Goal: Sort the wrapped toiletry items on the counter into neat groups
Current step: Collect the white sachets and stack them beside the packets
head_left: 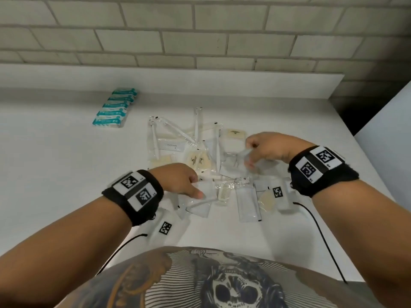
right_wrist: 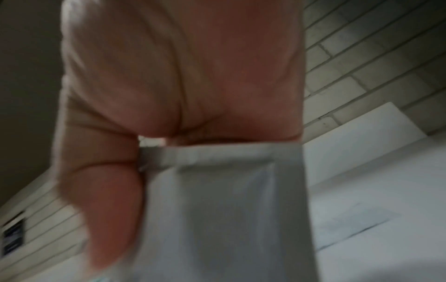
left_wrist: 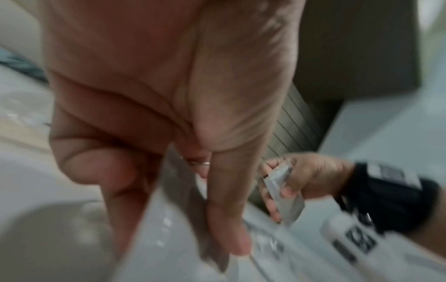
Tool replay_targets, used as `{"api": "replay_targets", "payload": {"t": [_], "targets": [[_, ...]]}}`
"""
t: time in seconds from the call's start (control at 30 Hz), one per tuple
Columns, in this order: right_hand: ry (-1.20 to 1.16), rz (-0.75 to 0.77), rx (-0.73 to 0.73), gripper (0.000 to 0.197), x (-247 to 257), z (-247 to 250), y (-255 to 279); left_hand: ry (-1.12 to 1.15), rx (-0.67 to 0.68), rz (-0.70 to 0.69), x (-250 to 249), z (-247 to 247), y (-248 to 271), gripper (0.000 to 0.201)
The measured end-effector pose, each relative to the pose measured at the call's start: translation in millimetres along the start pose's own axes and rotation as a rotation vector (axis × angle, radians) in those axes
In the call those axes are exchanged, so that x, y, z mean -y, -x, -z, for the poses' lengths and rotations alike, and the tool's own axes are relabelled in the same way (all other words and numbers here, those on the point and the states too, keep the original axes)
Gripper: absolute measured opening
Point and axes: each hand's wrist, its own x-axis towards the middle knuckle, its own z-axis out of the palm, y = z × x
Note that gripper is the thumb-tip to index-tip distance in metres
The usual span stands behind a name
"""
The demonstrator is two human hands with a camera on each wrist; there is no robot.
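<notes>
Right hand [head_left: 264, 150], centre-right, grips a clear packet [right_wrist: 229, 209] by its top edge, long axis vertical, hanging down. Left hand [head_left: 178, 181], lower centre, pinches a white sachet [head_left: 201, 206] on the counter [head_left: 66, 163].

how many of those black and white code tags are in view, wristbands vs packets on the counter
left wristband: 2
right wristband: 2
left packet: 1
right packet: 1
total: 6

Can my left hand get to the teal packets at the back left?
Probably yes: only open counter lies between the left hand and the teal packets. But its fingers seem to pinch a white sachet, which it should put down first.
</notes>
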Motion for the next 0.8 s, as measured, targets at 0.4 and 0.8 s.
{"api": "replay_targets", "payload": {"t": [0.4, 0.8], "targets": [[0.784, 0.407, 0.242, 0.028, -10.8, -72.7, 26.9, -0.205, -0.145, 0.086, -37.8, -34.9, -2.0, 0.075], [0.812, 0.32, 0.182, 0.033, -0.5, -58.5, 11.5, 0.164, -0.1, 0.068, -30.0, -21.0, -1.5, 0.073]]}}
